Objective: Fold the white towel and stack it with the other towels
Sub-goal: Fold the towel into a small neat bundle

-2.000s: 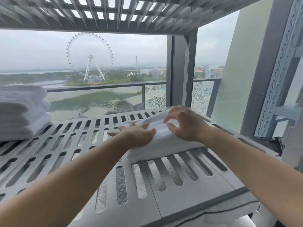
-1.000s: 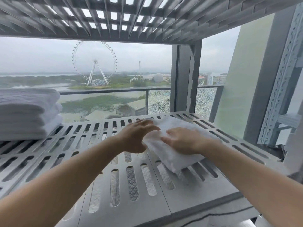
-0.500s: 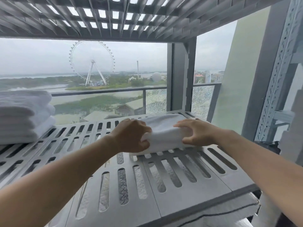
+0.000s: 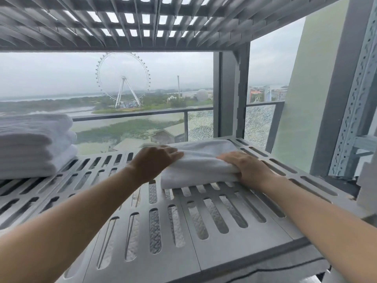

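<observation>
White towel (image 4: pixel 201 166), folded, sits on the shelf (image 4: pixel 214 242) held between my hands, left hand (image 4: pixel 155 162) curled round its left end, right hand (image 4: pixel 247 167) gripping its right end, the stack (image 4: pixel 34 146) well off to the left of my grip.

**Folded white towel lies apart from the pile**

The white towel (image 4: pixel 201 166) is folded into a thick, soft-edged oblong several layers deep. It lies flat on the grey slotted shelf (image 4: pixel 204 225), toward the right rear part, with its long side running left to right and a rounded fold facing the front. The other towels (image 4: pixel 34 146), also white and folded, sit in a neat pile at the shelf's left end. The pile is several towels high, well apart from the single one, and partly cut off from sight.
</observation>
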Tool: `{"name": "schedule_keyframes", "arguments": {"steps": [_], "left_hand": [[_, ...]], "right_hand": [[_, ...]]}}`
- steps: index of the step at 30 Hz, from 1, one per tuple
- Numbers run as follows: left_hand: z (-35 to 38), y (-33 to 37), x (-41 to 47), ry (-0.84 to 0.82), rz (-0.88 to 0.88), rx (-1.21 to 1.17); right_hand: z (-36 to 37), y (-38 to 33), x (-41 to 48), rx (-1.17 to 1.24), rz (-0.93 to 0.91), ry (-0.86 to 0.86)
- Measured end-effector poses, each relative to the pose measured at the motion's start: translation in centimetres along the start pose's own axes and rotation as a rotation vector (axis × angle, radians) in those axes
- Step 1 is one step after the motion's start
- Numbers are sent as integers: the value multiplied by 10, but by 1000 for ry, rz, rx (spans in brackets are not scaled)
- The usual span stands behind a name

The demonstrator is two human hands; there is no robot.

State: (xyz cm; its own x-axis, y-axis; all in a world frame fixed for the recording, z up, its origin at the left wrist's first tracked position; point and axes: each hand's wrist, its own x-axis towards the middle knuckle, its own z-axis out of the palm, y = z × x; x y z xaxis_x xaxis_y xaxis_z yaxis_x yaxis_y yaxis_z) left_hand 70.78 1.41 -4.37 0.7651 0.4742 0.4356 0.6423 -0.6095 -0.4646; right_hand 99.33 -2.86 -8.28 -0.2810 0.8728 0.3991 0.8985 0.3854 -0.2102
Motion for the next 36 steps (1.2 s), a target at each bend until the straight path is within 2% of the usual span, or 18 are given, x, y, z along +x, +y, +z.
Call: {"name": "schedule_keyframes", "arguments": {"steps": [2, 9, 11, 13, 16, 22, 29, 33, 36], "left_hand": [[9, 10, -11, -58, 6, -44], [5, 0, -16, -78, -82, -262], [-2, -1, -14, -143, -98, -412], [-8, -4, -11, -180, -141, -620], [-6, -4, 9, -202, -240, -825], [29, -6, 67, -333, -427, -656], [64, -27, 81, -482, -577, -472], [73, -28, 79, -380, -537, -340], [66, -29, 84, -216, -476, -183]], "right_hand": [[2, 0, 0, -36, 10, 4], [-3, -5, 4, -31, 35, -41], [-6, -8, 7, -33, 27, -83], [-11, -13, 12, 72, 62, -132], [-16, -20, 34, 225, 118, -102], [-9, -28, 78, 130, 188, -185], [2, -8, 111, 86, 218, -166], [15, 1, 122, -39, 275, -215], [17, 4, 130, -88, 230, -141]]}}
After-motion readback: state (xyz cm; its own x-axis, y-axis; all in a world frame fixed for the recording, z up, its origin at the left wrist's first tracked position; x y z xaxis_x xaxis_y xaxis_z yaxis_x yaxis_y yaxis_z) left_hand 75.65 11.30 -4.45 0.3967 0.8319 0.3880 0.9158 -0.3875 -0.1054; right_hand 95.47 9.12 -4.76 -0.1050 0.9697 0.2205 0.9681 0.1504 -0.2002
